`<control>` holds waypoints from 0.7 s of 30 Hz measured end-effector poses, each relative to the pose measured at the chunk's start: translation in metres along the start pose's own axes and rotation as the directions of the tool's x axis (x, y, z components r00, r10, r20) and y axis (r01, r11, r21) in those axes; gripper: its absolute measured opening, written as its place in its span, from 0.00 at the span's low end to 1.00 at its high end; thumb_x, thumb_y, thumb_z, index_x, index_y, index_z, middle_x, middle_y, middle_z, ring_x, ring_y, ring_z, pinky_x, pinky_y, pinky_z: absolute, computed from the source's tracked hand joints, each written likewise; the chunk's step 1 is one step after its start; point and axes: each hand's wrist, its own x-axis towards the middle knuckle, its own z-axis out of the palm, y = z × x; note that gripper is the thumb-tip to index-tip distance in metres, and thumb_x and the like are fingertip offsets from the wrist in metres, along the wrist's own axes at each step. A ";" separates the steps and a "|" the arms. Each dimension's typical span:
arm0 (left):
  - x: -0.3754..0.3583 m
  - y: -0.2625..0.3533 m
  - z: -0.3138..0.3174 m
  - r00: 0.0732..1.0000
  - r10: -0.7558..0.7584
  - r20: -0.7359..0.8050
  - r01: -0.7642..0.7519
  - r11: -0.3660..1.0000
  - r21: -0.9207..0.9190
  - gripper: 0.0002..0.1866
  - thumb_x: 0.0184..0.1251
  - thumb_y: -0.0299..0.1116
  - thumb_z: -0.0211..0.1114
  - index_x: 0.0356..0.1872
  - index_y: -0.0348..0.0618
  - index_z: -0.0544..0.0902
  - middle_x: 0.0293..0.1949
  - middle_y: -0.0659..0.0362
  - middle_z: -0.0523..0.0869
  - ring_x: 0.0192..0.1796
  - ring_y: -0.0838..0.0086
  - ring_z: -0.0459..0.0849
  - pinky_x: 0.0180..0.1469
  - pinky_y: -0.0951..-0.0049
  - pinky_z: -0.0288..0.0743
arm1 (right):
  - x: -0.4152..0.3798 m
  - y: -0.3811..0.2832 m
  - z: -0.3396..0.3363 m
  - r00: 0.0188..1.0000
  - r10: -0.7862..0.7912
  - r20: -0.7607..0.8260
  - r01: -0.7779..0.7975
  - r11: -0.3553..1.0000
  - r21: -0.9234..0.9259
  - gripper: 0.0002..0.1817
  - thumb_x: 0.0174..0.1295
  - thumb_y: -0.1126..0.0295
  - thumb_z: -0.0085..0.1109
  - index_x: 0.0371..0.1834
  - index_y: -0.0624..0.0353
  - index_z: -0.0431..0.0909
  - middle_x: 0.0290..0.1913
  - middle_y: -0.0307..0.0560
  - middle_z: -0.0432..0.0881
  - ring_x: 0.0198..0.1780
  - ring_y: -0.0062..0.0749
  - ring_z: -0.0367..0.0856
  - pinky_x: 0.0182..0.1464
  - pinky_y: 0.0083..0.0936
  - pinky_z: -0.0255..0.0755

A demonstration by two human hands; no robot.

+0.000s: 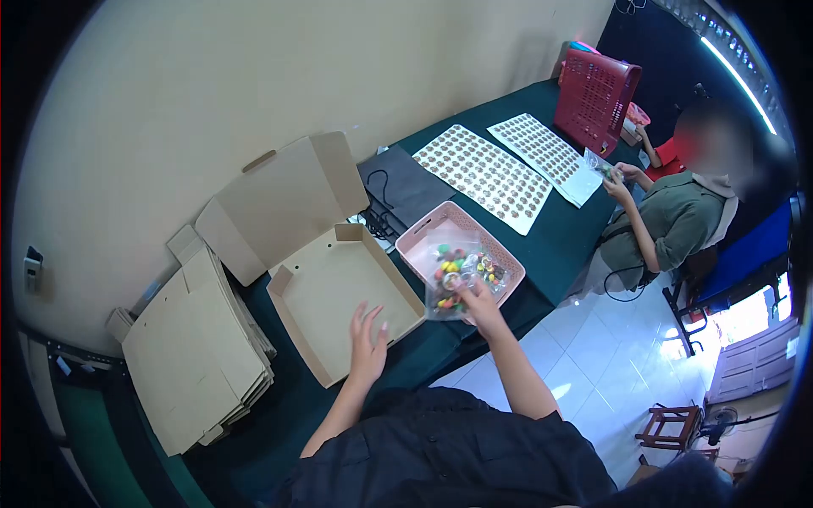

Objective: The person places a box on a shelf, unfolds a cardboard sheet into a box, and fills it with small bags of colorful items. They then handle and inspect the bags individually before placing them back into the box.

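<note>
My right hand [481,310] grips a clear plastic bag [446,284] with small round pieces in red, yellow, green and brown inside. It holds the bag over the near left side of a pink plastic basket [412,244]. More colourful pieces in clear wrapping [491,269] lie in that basket. My left hand [368,345] holds nothing, its fingers spread above the near edge of an open cardboard box [326,292]. The box's lid stands raised against the wall, and its bottom is bare.
Flattened cardboard boxes [199,339] are stacked on the left. Sticker sheets [487,176] lie on the green-covered table [542,229], near a black bag [411,188] and cables. A maroon basket [595,97] stands behind. A co-worker [677,220] at right handles a small bag.
</note>
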 end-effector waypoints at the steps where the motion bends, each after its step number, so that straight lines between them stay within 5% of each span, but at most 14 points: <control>1: 0.008 0.009 0.007 0.996 -0.071 0.061 0.087 0.942 -0.324 0.19 0.64 0.35 0.55 0.55 0.44 0.70 0.60 0.45 0.62 0.64 0.58 0.59 0.64 0.61 0.54 | -0.006 -0.003 0.012 0.991 0.091 0.098 -0.090 0.996 -0.012 0.19 0.65 0.64 0.50 0.54 0.64 0.68 0.47 0.42 0.76 0.43 0.21 0.77 0.40 0.17 0.74; 2: 0.015 0.016 0.012 0.984 -0.116 0.138 0.176 0.775 -0.607 0.18 0.65 0.36 0.56 0.54 0.42 0.71 0.58 0.48 0.67 0.61 0.63 0.66 0.62 0.65 0.59 | -0.012 -0.006 0.027 0.991 0.064 0.114 -0.060 0.998 -0.037 0.18 0.64 0.64 0.50 0.53 0.64 0.69 0.45 0.41 0.77 0.41 0.19 0.77 0.40 0.17 0.73; 3: 0.021 0.020 0.017 0.984 -0.117 0.132 0.174 0.774 -0.609 0.18 0.65 0.36 0.56 0.54 0.42 0.71 0.58 0.48 0.67 0.61 0.63 0.66 0.62 0.65 0.59 | -0.016 -0.007 0.040 0.984 0.041 0.175 -0.037 0.999 -0.025 0.17 0.65 0.64 0.50 0.52 0.64 0.70 0.44 0.41 0.77 0.41 0.18 0.76 0.40 0.17 0.73; 5: 0.024 0.022 0.027 0.965 -0.173 0.198 0.259 0.503 -0.824 0.17 0.66 0.39 0.56 0.50 0.38 0.73 0.47 0.55 0.76 0.49 0.74 0.75 0.53 0.74 0.68 | -0.017 0.006 0.053 0.961 0.011 0.277 0.004 0.999 -0.053 0.16 0.65 0.63 0.50 0.49 0.64 0.71 0.42 0.41 0.77 0.40 0.18 0.76 0.39 0.16 0.73; 9: 0.021 0.021 0.028 0.965 -0.185 0.188 0.257 0.498 -0.828 0.14 0.69 0.37 0.53 0.46 0.36 0.73 0.36 0.61 0.80 0.36 0.81 0.79 0.39 0.82 0.74 | -0.021 0.009 0.062 0.948 0.002 0.319 0.031 0.995 -0.097 0.15 0.66 0.63 0.49 0.46 0.65 0.72 0.39 0.39 0.78 0.38 0.17 0.75 0.39 0.17 0.71; 18: 0.000 0.004 -0.012 0.928 -0.361 0.097 0.297 0.554 -0.778 0.16 0.70 0.41 0.49 0.44 0.37 0.73 0.38 0.59 0.79 0.36 0.81 0.78 0.36 0.81 0.73 | -0.013 0.041 0.098 0.883 0.152 0.443 -0.166 0.986 -0.008 0.15 0.67 0.62 0.47 0.46 0.63 0.73 0.34 0.35 0.75 0.34 0.15 0.71 0.38 0.15 0.67; 19: 0.000 -0.005 -0.013 0.927 -0.364 0.088 0.292 0.556 -0.778 0.16 0.70 0.41 0.49 0.44 0.37 0.73 0.38 0.59 0.79 0.36 0.81 0.78 0.36 0.81 0.73 | -0.016 0.037 0.110 0.898 0.075 0.434 -0.021 0.992 -0.128 0.15 0.65 0.62 0.50 0.45 0.64 0.72 0.33 0.35 0.75 0.33 0.15 0.71 0.37 0.15 0.66; 21: -0.002 -0.013 -0.018 0.927 -0.370 0.058 0.281 0.586 -0.760 0.16 0.70 0.42 0.50 0.44 0.37 0.72 0.37 0.59 0.78 0.37 0.80 0.78 0.38 0.81 0.73 | -0.017 0.048 0.125 0.906 0.077 0.417 -0.039 0.994 -0.098 0.15 0.65 0.62 0.51 0.45 0.64 0.72 0.32 0.35 0.75 0.33 0.15 0.71 0.36 0.15 0.66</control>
